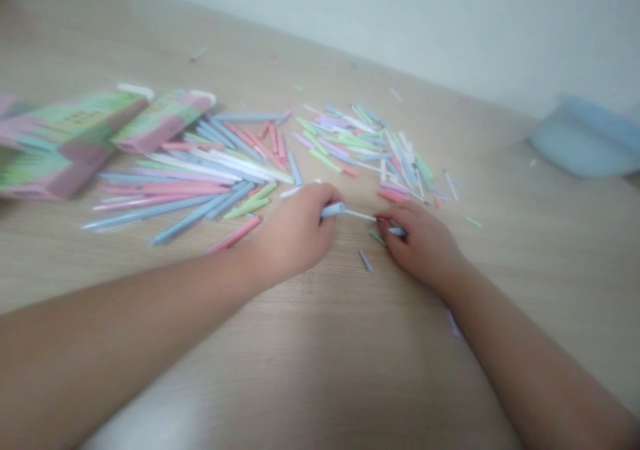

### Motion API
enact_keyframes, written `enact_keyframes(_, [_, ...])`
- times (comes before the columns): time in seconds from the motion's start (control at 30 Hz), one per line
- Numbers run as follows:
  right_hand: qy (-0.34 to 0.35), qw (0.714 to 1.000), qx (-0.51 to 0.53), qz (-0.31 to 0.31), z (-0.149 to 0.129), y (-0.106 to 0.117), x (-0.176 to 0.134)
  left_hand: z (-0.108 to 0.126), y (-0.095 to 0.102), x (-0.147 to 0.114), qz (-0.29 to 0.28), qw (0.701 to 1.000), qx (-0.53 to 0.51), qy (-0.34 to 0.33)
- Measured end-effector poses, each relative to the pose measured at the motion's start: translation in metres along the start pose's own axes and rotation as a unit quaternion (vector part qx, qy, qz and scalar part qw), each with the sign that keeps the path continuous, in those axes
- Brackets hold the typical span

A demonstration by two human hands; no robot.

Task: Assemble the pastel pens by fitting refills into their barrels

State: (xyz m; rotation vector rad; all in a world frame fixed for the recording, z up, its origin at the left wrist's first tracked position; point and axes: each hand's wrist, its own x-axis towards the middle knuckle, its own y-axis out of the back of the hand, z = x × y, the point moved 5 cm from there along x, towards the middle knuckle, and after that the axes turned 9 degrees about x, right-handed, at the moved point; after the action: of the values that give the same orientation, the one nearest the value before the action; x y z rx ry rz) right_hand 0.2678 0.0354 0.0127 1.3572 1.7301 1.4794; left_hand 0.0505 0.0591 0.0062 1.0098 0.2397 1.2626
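Note:
My left hand is closed round a light blue pen barrel, its end poking out past the thumb. From that end a thin white refill runs across to my right hand. The fingertips of that hand pinch the refill's far end. A small light blue piece also shows against the right fingers; whether it is joined to the refill I cannot tell. Between the hands a short blue piece lies on the table. A small green piece is partly behind the right fingertips.
Pastel pen barrels lie heaped to the left. Beyond my hands is a pile of small pen parts. Printed boxes sit at far left on the wooden table. A light blue bag-like thing is far right, near the wall.

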Motion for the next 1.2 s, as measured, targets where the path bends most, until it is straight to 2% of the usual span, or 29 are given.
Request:
enact_keyframes(0.13, [0.014,0.999,0.032,-0.002,-0.003,0.001,-0.001,-0.005,0.005,0.002,0.046,0.998,-0.015,0.052])
enact_keyframes(0.23, [0.024,0.998,0.049,-0.015,-0.002,0.000,0.000,-0.006,0.007,0.004,0.059,0.996,-0.022,0.065])
enact_keyframes(0.57, [0.001,0.998,0.013,-0.056,-0.002,-0.004,0.000,-0.005,0.006,0.004,0.045,0.997,-0.018,0.060])
enact_keyframes(0.73, [0.043,0.996,0.018,-0.073,0.001,-0.001,-0.003,-0.006,0.005,0.004,0.039,0.997,-0.018,0.066])
enact_keyframes(0.87, [0.068,0.992,-0.030,-0.105,-0.005,0.001,-0.006,-0.006,0.004,0.004,0.039,0.997,-0.021,0.060])
enact_keyframes(1.03, [0.027,0.988,-0.102,-0.111,-0.011,-0.001,-0.007,-0.005,0.005,0.004,0.043,0.997,-0.021,0.054])
enact_keyframes(1.2, [-0.019,0.995,-0.060,-0.079,0.002,-0.001,-0.009,-0.005,0.005,0.004,0.038,0.998,-0.019,0.056])
